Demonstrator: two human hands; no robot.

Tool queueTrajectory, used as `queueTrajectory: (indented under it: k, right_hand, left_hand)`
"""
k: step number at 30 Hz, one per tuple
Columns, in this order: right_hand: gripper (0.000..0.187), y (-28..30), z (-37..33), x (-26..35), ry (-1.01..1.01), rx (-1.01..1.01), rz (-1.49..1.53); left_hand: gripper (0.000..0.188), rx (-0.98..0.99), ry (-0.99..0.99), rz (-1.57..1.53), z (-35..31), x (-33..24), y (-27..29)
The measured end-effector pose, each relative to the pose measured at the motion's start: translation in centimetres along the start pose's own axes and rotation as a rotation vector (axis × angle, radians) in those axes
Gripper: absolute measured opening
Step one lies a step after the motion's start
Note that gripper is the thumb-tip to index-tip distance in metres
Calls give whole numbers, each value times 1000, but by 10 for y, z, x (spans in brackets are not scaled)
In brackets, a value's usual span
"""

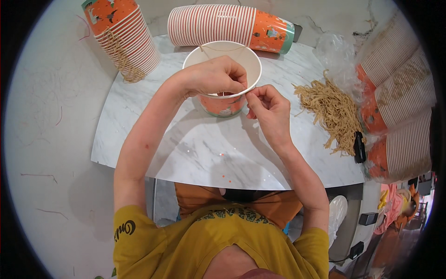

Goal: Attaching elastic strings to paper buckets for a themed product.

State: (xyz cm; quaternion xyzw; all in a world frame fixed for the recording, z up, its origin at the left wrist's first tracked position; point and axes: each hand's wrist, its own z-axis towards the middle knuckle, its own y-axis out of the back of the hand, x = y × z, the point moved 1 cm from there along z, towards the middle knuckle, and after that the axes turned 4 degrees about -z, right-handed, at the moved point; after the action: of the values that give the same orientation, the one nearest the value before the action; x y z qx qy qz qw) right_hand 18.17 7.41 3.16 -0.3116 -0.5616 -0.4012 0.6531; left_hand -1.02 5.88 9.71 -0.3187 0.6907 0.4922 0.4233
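Observation:
An orange patterned paper bucket [222, 104] with a white rim stands upright on the marble-look table, its mouth facing me. A thin tan cord [223, 48] runs across the far part of its mouth. My left hand [220, 76] reaches over the rim, its fingers closed inside the bucket by the near right wall. Just outside that same wall, my right hand [270, 108] is closed, thumb and forefinger pinched at the rim. Whatever lies between the fingertips of either hand is too small or hidden to make out.
A stack of nested buckets [211, 25] lies behind; another stack [132, 44], draped with cords, leans at the far left. To the right are a heap of tan cords [332, 111], a small black object [359, 147] and plastic-wrapped bucket stacks [404, 100]. Tiny scraps dot the table [139, 139].

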Motion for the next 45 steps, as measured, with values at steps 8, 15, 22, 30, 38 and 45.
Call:
queueTrajectory:
  k: [8, 15, 22, 30, 38, 45]
  right_hand:
    - [14, 2, 9, -12, 102, 41, -190]
    - [13, 13, 12, -12, 528, -115, -771]
    - [15, 16, 9, 6, 769, -243, -900]
    - [17, 5, 2, -4, 769, -22, -822]
    - [17, 7, 7, -9, 753, -107, -854]
    - [16, 11, 12, -7, 772, -158, -886]
  left_hand:
    - [11, -255, -136, 172, -7, 3, -1]
    - [12, -678, -333, 528, -49, -16, -37]
    - [2, -771, -330, 353, -74, 4, -67]
    - [4, -873, -432, 357, -63, 30, -62]
    - [5, -696, -485, 487, -45, 38, -50]
    - [8, -624, -408, 299, -35, 36, -46]
